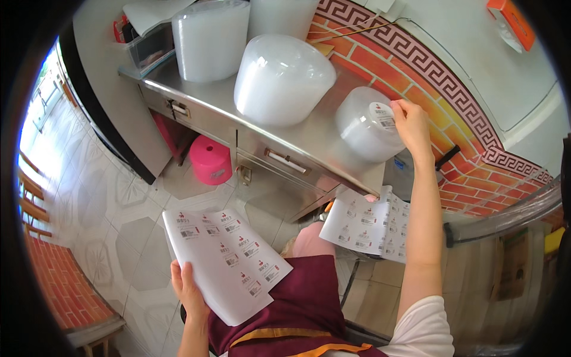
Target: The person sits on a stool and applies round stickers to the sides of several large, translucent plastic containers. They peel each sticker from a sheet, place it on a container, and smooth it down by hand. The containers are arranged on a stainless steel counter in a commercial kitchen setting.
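My left hand (189, 285) grips white sticker sheets (223, 263) by their left edge, above my lap. Several round printed labels with writing show on them, with blank areas between. At the right end of the steel counter (214, 98), my right hand (410, 127) pinches the edge of a round white sticker (382, 115). That sticker lies against the top of a stack of translucent plastic lids or bowls (361, 134); whether it is fully stuck down cannot be told. A taller stack of similar plastic pieces (283, 85) stands just left of it.
More stacks (212, 42) and a clear bin (149, 56) crowd the counter's far left. Beneath stands a pink plastic stool (212, 160). Further sticker sheets (357, 223) rest beyond my knee, beside the counter's corner. A brick-patterned wall (379, 62) runs behind.
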`<state>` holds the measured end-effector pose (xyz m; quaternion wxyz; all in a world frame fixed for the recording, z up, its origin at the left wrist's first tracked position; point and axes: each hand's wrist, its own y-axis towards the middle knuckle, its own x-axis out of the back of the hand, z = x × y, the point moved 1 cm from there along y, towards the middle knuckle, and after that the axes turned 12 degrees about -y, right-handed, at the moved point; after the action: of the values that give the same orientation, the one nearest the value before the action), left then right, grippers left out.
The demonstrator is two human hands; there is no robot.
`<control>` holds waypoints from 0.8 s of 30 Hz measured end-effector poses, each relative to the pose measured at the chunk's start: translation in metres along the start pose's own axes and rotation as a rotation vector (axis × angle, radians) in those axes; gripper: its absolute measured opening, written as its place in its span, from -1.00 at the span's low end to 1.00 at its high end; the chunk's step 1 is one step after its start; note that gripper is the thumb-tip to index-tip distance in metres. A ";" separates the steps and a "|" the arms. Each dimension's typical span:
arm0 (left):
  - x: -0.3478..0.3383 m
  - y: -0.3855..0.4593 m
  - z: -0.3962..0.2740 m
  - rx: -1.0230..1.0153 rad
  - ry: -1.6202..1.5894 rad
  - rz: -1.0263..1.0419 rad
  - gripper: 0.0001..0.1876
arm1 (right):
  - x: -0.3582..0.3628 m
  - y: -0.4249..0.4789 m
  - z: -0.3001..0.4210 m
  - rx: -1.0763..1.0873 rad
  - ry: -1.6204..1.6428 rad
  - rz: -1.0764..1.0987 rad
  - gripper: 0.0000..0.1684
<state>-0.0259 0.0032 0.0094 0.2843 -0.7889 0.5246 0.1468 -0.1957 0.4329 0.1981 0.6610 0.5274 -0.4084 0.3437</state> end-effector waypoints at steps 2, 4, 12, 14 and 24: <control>0.007 0.001 0.004 -0.020 0.065 0.013 -0.80 | -0.022 0.003 0.005 0.091 0.081 -0.174 -0.79; -0.003 0.000 0.000 0.033 0.079 -0.017 -0.78 | -0.057 0.005 -0.028 0.195 0.081 -0.174 -0.69; 0.000 -0.007 -0.008 0.100 -0.145 0.109 -0.74 | -0.034 -0.062 0.081 0.223 0.266 -0.368 -0.65; 0.004 -0.009 -0.003 0.079 -0.165 0.129 -0.76 | -0.047 -0.111 0.141 0.331 0.647 -0.079 -0.68; -0.021 -0.004 -0.013 0.154 -0.224 0.344 -0.52 | -0.086 -0.214 0.252 0.417 1.067 0.202 -0.63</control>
<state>-0.0314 0.0122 0.0323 0.3711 -0.6425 0.6262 0.2393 -0.0880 0.1404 0.0592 0.6215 0.3586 0.0092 0.6964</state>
